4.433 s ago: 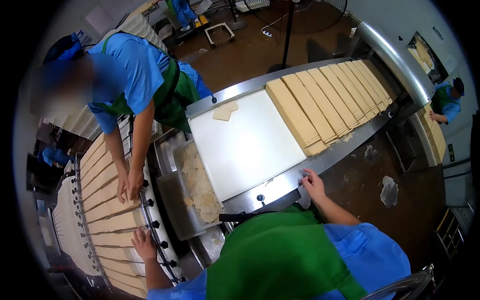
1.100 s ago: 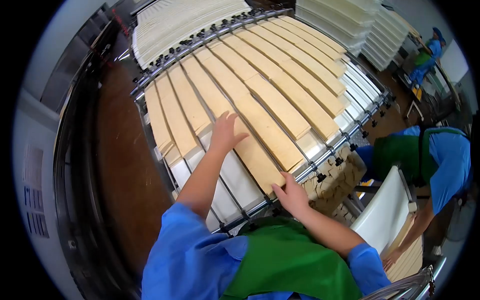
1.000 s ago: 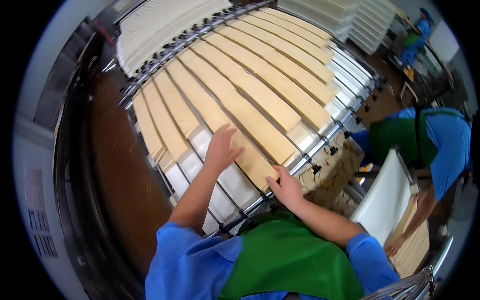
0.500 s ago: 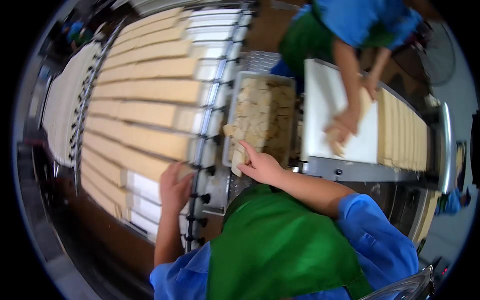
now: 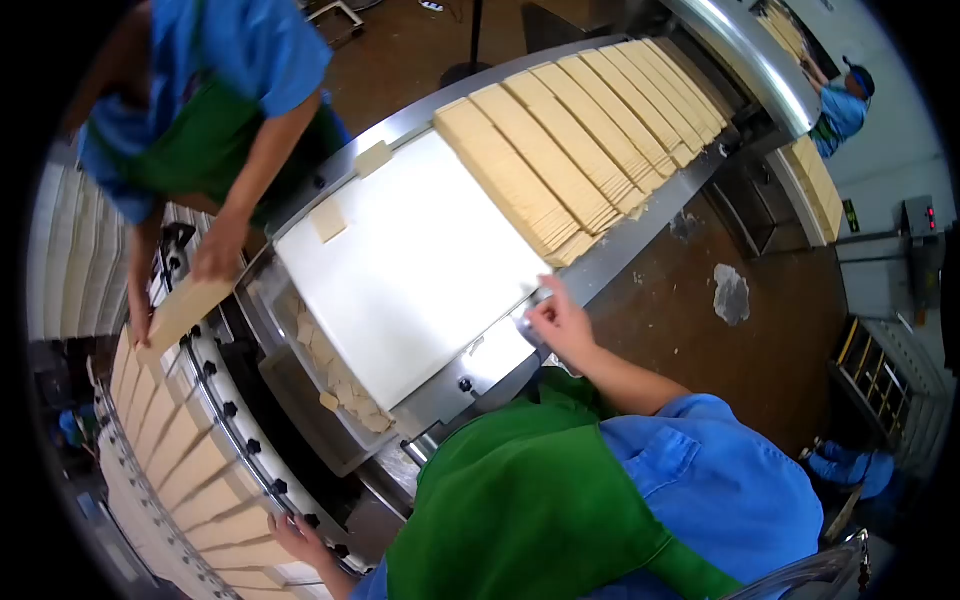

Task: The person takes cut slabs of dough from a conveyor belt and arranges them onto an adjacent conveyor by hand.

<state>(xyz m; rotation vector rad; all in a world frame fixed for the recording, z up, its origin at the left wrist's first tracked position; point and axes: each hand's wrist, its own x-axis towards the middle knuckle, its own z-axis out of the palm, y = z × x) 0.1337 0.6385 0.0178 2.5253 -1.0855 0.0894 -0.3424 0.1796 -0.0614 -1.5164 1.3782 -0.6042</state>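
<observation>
My right hand [image 5: 563,325] hovers at the near edge of the white belt [image 5: 415,250], close to its metal side frame, with fingers loosely bent and nothing visible in them. Rows of stacked pale yellow slabs [image 5: 570,150] lie on that belt just beyond it. At the lower left, my left hand [image 5: 298,540] has its fingers apart beside the rail [image 5: 240,450] of the curved conveyor, where more pale slabs [image 5: 195,470] lie in rows. A light bin [image 5: 345,465] holding broken pale pieces [image 5: 335,365] sits between the two conveyors.
A co-worker [image 5: 230,120] across from me holds a long pale slab [image 5: 185,315] over the curved conveyor. Two small pale pieces [image 5: 328,218] rest on the white belt. A rounded metal cover [image 5: 750,60] spans its far end. Another person [image 5: 845,105] stands at far right.
My view has swung right towards the white belt. My right hand has left the bin, and the pale piece is gone from it. The co-worker has carried a slab to the curved conveyor.
</observation>
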